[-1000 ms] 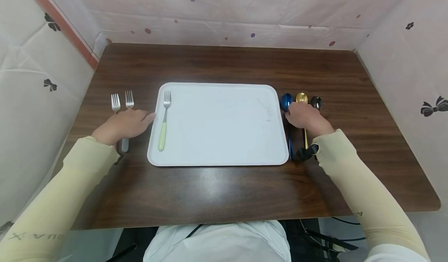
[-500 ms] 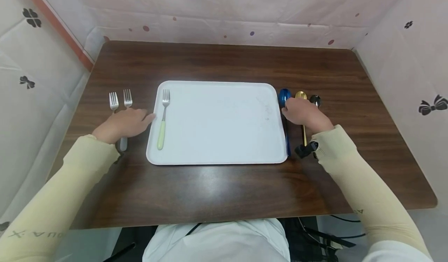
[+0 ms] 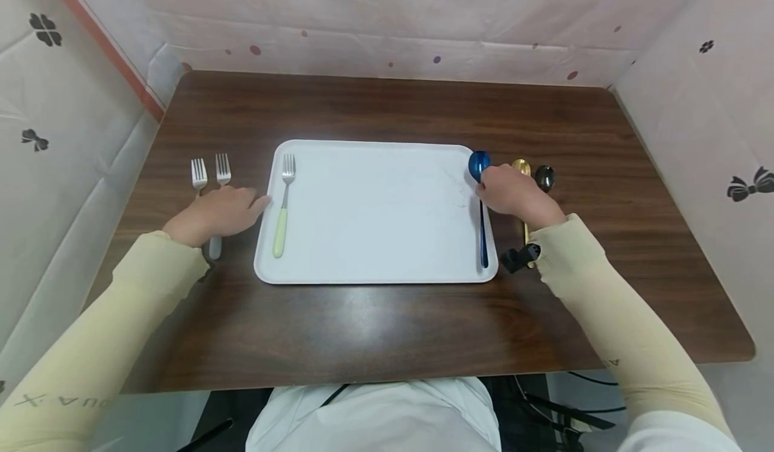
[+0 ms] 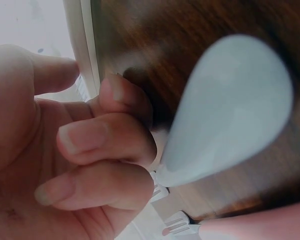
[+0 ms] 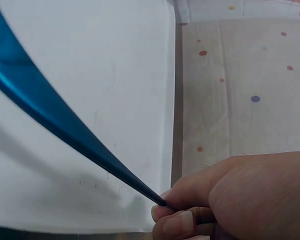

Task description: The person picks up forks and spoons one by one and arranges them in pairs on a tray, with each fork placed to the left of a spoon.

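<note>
My right hand pinches a blue spoon by its slim neck, over the right side of a white tray. In the right wrist view the spoon's shiny blue handle slants above the tray, its shadow falling on the white surface. My left hand hovers at the left, fingers loosely curled around nothing, above two forks. One fork has a pale grey-blue handle, the other a pink handle; the hand partly hides both in the head view. On the tray's left side lies a green-handled fork.
A gold spoon and a black spoon lie right of the tray, partly under my right hand and wrist. The brown wooden table is bordered by white patterned sheets at the back and sides.
My right hand has moved left with the blue spoon, from beside the tray to over its right edge. The left hand stays in place.
</note>
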Demonstrator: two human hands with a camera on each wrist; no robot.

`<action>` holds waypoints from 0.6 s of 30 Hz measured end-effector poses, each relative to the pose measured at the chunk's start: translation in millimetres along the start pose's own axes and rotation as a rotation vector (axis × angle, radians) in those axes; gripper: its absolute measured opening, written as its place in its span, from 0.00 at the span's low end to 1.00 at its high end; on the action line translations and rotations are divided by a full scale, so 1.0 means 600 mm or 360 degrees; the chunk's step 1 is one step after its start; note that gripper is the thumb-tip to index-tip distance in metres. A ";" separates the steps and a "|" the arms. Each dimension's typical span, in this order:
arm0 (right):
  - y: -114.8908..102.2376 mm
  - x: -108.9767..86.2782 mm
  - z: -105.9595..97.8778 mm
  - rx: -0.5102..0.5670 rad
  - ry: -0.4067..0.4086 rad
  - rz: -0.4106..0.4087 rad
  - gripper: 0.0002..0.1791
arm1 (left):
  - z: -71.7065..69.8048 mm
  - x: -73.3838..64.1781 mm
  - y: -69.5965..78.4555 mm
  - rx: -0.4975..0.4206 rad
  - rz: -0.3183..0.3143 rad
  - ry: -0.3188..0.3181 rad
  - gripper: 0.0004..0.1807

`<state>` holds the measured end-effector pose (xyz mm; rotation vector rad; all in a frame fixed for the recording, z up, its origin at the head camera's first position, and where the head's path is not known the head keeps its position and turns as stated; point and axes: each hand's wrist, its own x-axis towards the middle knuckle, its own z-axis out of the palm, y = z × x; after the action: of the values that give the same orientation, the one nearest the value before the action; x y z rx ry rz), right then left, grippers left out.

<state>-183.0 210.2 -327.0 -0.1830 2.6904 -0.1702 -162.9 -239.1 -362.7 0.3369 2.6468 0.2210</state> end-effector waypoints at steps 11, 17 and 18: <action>-0.020 0.011 0.004 0.0051 -0.0019 -0.0002 0.17 | 0.004 0.003 -0.002 -0.0001 -0.0009 0.0013 0.36; -0.032 0.018 0.008 0.0065 0.0002 0.0015 0.17 | 0.003 0.004 -0.001 -0.0013 -0.0015 0.0011 0.36; -0.034 0.020 0.009 0.0065 0.0008 0.0024 0.17 | 0.003 0.004 0.000 -0.0018 -0.0016 0.0012 0.35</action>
<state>-189.3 188.0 -333.7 -0.1502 2.6904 -0.2214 -164.3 -238.4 -365.1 0.3195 2.6529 0.2346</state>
